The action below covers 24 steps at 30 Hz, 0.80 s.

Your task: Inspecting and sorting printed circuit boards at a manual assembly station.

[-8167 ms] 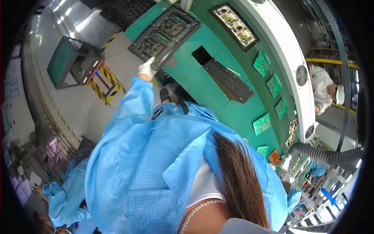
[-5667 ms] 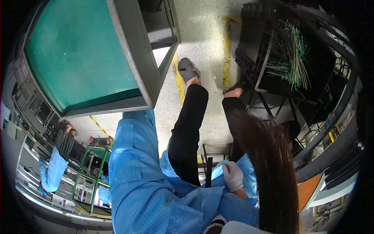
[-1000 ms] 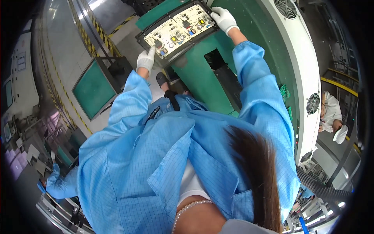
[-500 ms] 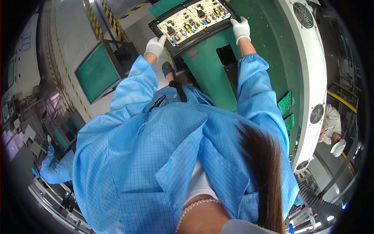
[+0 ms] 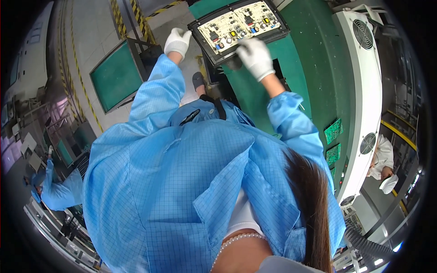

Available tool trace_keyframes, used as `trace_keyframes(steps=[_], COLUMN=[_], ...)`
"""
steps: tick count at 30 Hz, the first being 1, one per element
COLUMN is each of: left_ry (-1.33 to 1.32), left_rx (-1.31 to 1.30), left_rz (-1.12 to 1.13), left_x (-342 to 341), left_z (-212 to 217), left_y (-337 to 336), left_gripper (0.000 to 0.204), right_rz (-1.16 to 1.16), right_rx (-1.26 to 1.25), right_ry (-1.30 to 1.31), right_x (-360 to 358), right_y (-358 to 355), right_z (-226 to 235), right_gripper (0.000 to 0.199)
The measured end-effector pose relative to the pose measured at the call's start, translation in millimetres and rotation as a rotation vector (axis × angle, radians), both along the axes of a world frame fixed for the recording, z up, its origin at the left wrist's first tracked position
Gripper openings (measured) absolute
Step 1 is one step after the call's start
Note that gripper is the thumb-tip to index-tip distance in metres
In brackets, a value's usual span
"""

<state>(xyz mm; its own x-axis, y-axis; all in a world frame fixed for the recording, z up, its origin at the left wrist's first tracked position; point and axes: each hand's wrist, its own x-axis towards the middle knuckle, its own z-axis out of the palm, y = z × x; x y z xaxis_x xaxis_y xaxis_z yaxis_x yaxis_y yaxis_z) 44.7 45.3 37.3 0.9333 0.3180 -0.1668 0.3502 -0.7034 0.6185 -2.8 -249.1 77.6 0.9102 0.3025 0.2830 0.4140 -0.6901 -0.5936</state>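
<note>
A black tray (image 5: 273, 34) holding a pale circuit board (image 5: 236, 22) with coloured parts lies on the green bench (image 5: 314, 59) in front of me. My left hand (image 5: 177, 41), in a white glove, has its fingers curled and sits just off the tray's left corner, with nothing seen in it. My right hand (image 5: 255, 57), also gloved and blurred, lies over the tray's near edge; its grip is unclear. Blue coat sleeves cover both arms.
A green-topped stand (image 5: 116, 75) is on the floor to my left, by yellow-black floor tape (image 5: 120, 13). A long white fan unit (image 5: 359, 91) and small green boards (image 5: 333, 132) line the bench's right. One person in white (image 5: 382, 159) works right, another in blue (image 5: 54, 191) left.
Both hands held the tray's two sides half a second ago. Now my left hand is off its corner and my right hand has slid from the right side to the near edge.
</note>
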Motion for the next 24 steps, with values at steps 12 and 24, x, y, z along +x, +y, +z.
trace_keyframes(steps=[12,24], left_ry=[-0.025,0.113], left_rx=[0.081,0.298], left_rz=[-0.386,-0.509], left_x=[53,64], left_z=[-25,0], left_y=[11,10], left_gripper=[0.053,0.047], right_rz=[-0.118,-0.017], right_rx=[-0.145,-0.175], right_ry=[0.149,0.14], right_x=[-32,-30], right_y=[70,66], right_z=[-25,-12], right_gripper=[0.049,0.041])
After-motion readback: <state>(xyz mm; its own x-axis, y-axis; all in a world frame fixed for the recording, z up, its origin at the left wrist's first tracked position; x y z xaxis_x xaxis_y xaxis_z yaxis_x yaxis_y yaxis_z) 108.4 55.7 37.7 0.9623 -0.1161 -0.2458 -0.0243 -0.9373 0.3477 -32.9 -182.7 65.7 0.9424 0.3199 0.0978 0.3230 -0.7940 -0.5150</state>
